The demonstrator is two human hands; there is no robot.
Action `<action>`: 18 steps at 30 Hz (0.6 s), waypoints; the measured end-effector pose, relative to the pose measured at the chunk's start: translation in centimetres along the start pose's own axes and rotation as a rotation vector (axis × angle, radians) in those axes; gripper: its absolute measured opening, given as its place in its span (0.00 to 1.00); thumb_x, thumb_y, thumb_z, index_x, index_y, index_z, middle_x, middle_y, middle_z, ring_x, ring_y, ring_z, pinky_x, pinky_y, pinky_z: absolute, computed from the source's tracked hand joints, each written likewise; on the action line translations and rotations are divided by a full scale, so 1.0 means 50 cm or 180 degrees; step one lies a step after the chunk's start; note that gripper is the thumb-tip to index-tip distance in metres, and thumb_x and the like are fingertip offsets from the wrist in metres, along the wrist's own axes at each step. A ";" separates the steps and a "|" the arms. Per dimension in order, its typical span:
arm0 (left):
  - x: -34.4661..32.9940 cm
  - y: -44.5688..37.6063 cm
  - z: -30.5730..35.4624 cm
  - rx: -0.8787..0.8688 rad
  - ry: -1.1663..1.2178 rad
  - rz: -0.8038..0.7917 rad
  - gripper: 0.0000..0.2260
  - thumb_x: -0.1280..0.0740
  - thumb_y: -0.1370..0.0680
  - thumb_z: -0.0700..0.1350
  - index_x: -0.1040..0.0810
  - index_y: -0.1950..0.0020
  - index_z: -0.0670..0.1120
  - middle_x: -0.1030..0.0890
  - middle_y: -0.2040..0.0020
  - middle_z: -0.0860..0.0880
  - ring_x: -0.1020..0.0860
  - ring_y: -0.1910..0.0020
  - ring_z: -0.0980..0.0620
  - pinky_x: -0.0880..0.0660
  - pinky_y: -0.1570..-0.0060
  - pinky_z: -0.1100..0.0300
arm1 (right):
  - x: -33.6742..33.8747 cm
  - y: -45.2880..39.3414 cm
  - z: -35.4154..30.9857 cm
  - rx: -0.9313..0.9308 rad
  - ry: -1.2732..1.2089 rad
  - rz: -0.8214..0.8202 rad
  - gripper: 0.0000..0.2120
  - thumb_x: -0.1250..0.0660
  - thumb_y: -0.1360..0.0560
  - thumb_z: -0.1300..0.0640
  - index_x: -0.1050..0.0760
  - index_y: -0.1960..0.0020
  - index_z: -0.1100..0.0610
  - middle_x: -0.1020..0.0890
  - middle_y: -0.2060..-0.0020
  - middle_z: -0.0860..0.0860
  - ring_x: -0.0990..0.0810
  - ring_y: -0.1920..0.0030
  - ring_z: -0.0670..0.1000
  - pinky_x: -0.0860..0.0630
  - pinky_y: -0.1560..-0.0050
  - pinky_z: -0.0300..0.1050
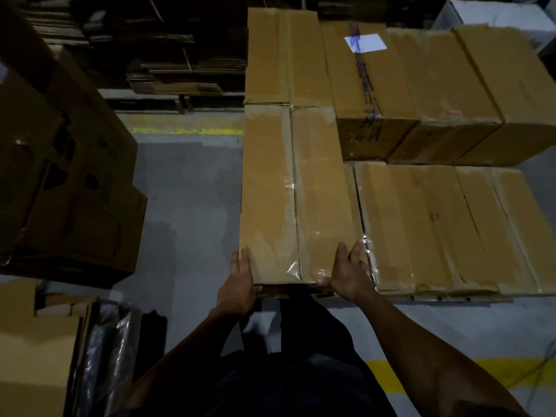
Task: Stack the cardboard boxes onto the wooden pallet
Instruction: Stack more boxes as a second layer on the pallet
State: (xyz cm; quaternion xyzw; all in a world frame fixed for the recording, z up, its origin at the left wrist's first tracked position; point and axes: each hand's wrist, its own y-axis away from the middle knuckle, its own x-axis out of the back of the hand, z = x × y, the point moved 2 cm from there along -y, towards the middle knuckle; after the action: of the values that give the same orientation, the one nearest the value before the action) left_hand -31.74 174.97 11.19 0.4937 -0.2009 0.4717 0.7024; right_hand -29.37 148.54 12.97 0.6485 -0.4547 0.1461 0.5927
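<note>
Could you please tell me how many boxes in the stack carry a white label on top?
1: the upper-tier box at the back, just right of the tall left column, bears the white label. Labels on sides or on covered boxes may be hidden.

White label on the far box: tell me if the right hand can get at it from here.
Probably not without leaning or stepping in. The right hand grips the near box, and the white label sits on a far box, beyond the lower row of boxes.
</note>
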 end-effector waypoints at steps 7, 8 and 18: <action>0.000 -0.001 0.016 0.0192 -0.0549 0.0091 0.47 0.34 0.24 0.55 0.64 0.21 0.42 0.59 0.20 0.38 0.52 0.21 0.37 0.42 0.25 0.45 | -0.002 0.005 0.007 0.0071 0.0173 -0.0145 0.55 0.31 0.25 0.36 0.68 0.19 0.55 0.73 0.24 0.62 0.58 0.22 0.69 0.49 0.24 0.63; 0.004 0.004 0.019 0.0239 -0.0653 0.0085 0.47 0.35 0.23 0.57 0.64 0.21 0.42 0.59 0.20 0.38 0.53 0.21 0.37 0.44 0.25 0.45 | 0.003 0.010 0.006 0.0075 0.0219 -0.0183 0.55 0.32 0.25 0.35 0.68 0.19 0.55 0.73 0.24 0.62 0.59 0.21 0.69 0.50 0.24 0.63; 0.018 0.076 0.020 0.0055 -0.1151 0.0011 0.36 0.42 0.18 0.56 0.59 0.20 0.43 0.58 0.19 0.41 0.54 0.21 0.40 0.49 0.24 0.45 | -0.009 0.132 0.013 -0.0075 0.0047 0.0079 0.36 0.38 0.21 0.39 0.46 0.21 0.55 0.52 0.20 0.61 0.44 0.23 0.64 0.39 0.27 0.58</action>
State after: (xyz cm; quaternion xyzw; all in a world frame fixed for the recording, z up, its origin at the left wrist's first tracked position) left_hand -34.41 174.75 14.24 0.5761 -0.3207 0.3781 0.6498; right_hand -34.88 148.94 16.68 0.6348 -0.4600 0.1529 0.6018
